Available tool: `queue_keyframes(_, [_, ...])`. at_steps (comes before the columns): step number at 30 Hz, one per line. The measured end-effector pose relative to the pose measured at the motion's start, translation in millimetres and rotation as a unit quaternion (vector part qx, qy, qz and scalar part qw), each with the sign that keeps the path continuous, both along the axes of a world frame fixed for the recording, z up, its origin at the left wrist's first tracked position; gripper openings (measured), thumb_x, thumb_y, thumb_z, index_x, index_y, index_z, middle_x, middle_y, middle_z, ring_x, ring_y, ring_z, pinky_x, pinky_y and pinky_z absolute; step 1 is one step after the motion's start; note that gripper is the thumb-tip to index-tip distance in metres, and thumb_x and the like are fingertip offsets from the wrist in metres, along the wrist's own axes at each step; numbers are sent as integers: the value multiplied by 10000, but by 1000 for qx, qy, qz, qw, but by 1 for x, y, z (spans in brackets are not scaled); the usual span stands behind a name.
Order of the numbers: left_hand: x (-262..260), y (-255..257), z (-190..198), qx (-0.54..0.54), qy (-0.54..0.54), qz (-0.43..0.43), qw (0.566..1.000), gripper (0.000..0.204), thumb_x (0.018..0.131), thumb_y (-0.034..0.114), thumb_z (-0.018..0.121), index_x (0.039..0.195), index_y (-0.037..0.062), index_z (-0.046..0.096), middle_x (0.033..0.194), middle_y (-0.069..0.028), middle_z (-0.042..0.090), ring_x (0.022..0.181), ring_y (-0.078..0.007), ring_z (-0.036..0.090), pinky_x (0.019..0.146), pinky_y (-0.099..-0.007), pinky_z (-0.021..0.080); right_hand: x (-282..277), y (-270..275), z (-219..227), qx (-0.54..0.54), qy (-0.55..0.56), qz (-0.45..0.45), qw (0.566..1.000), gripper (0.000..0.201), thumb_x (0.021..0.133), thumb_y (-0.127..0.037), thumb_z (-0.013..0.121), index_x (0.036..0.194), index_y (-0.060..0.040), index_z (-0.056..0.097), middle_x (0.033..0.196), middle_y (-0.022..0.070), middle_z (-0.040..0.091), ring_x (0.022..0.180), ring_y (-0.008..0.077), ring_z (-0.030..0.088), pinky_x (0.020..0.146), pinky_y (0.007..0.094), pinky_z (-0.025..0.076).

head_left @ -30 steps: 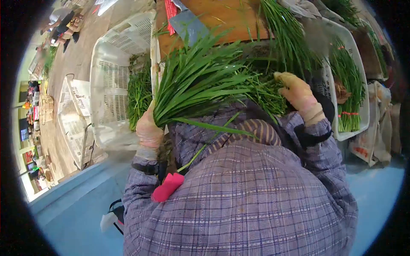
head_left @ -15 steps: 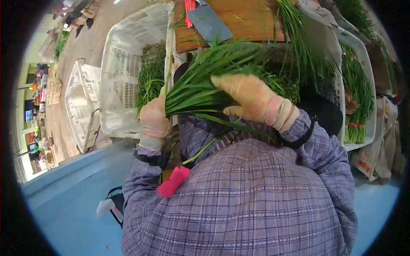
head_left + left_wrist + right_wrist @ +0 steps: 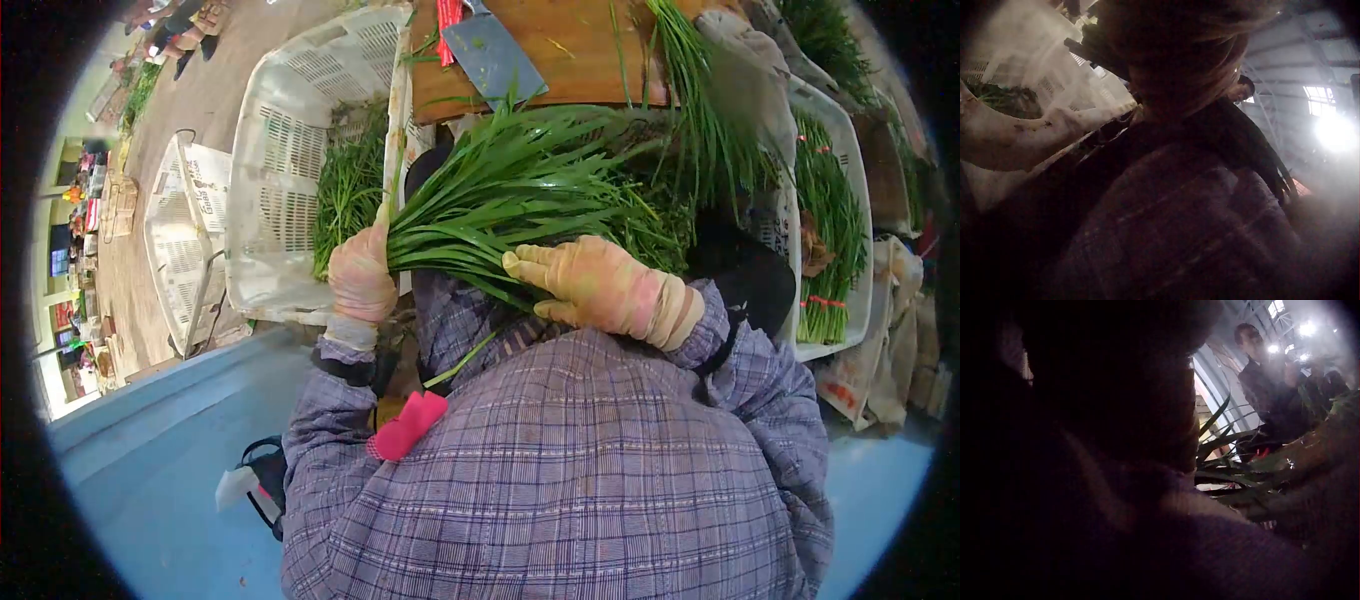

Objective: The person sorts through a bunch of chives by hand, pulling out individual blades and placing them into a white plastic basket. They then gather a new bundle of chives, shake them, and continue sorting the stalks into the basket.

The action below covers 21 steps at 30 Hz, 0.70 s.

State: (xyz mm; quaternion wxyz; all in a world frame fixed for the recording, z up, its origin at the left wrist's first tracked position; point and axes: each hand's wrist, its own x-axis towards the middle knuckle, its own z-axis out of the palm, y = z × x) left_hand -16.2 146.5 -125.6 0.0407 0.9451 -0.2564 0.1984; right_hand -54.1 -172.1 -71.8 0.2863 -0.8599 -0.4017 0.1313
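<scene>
In the head view my gloved left hand [image 3: 362,275] grips a bundle of long flat green leaves, like garlic chives [image 3: 500,200], near one end. The leaves fan out to the right over my lap. My gloved right hand [image 3: 600,285] lies at the lower edge of the bundle, its fingers fairly straight and pointing left, fingertips right at the lowest leaves. The thumb sits below the fingers. A loose leaf [image 3: 460,360] hangs beneath the bundle toward a pink clip-like piece [image 3: 408,425] at my left sleeve. Both wrist views are dark, with the fingers hidden.
A white plastic crate [image 3: 285,190] with greens stands at the left. Ahead is a wooden board [image 3: 590,60] with a cleaver [image 3: 495,55] and more chives [image 3: 690,90]. At the right another crate [image 3: 860,180] holds banded bunches [image 3: 825,230]. A person [image 3: 1260,381] stands opposite.
My right hand has come left from the greens at the right to the bundle, then down to its lower edge. The left hand keeps its grip. The view has shifted slightly.
</scene>
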Motion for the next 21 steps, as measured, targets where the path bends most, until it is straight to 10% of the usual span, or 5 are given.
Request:
queue_keyframes(9, [-2,5,18,60,-19,-18,998,565,750,91,630,1302,51,514,770,-65,569,665,-258,570,567,-388,443,6,-29,14,103,14,-108,989,305,863,-200,624,1128,-49,637,1074,166,657,1015,314,619,871,379,503])
queue_keyframes(15, [0,3,30,61,-30,-57,996,534,751,96,619,1278,52,541,765,-68,566,682,-260,566,590,-390,440,39,-55,25,425,122,-394,805,300,908,-228,644,1053,34,651,973,99,680,890,122,613,823,246,478])
queue_keyframes(21, [6,-13,59,58,-94,-115,987,514,733,70,597,1240,17,528,779,-60,565,626,-232,547,539,-361,433,61,-54,23,236,232,-429,841,454,848,-409,685,959,31,664,819,76,666,723,122,583,681,273,471])
